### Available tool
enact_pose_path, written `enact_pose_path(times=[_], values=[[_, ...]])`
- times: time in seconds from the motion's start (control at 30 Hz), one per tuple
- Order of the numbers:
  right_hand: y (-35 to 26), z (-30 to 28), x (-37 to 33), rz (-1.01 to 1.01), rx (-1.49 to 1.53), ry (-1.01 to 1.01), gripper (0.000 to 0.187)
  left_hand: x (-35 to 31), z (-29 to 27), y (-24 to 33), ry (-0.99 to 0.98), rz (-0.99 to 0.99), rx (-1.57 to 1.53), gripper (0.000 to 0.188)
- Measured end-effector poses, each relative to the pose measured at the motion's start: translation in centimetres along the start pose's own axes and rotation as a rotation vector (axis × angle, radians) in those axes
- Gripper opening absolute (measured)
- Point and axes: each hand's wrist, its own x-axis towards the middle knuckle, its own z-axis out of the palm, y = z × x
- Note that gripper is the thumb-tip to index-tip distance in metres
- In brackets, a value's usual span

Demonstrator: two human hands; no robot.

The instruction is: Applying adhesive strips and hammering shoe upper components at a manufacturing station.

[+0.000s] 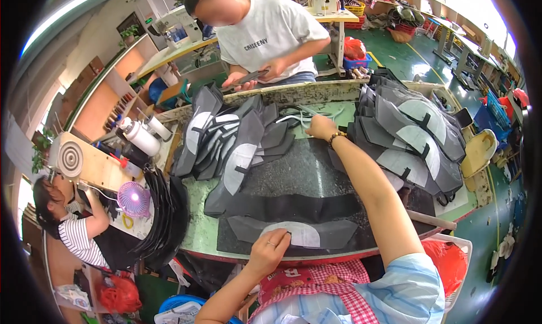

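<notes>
In front of me a dark grey fabric panel [333, 233] with a pale half-round patch [302, 239] lies on a black mat [305, 174]. My left hand [271, 248] rests on the patch, fingers curled together at a small black tab [289, 235]. A black strip [293, 207] stretches just beyond the panel. At the far side of the mat, my right hand [322, 127] has its fingers closed beside pale, thin looped pieces [302, 116]. What those fingertips hold is hidden. Stacks of similar panels lie on the left [240, 166] and right [415, 137].
A wooden handle [432, 219] lies near the table's right edge. Black pieces [164, 216], a purple fan [134, 198] and a white bottle [140, 136] stand left. Across the table a person [268, 41] holds dark pieces; another person [79, 222] sits at left.
</notes>
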Motion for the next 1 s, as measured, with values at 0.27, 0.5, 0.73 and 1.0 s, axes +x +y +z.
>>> enact_pose_path(times=[0.27,0.5,0.73,1.0], values=[[-1.1,-5.3,-7.4,-0.181,1.413,-0.125,0.021,1.9,-1.2,2.4,-0.345,0.071,0.045,0.011],[-0.8,-5.1,-19.2,-0.086,1.721,-0.524,0.014,7.8,-3.6,2.9,-0.199,-0.352,-0.615,0.046],[-2.0,-2.4,-23.2,-0.015,1.828,-0.554,0.009,15.4,-3.3,-0.8,-0.03,-0.598,-0.95,0.031],[-0.9,-3.7,-23.3,-0.081,2.105,-0.472,0.012,19.0,-3.0,-2.2,-0.07,-0.568,-1.411,0.017]])
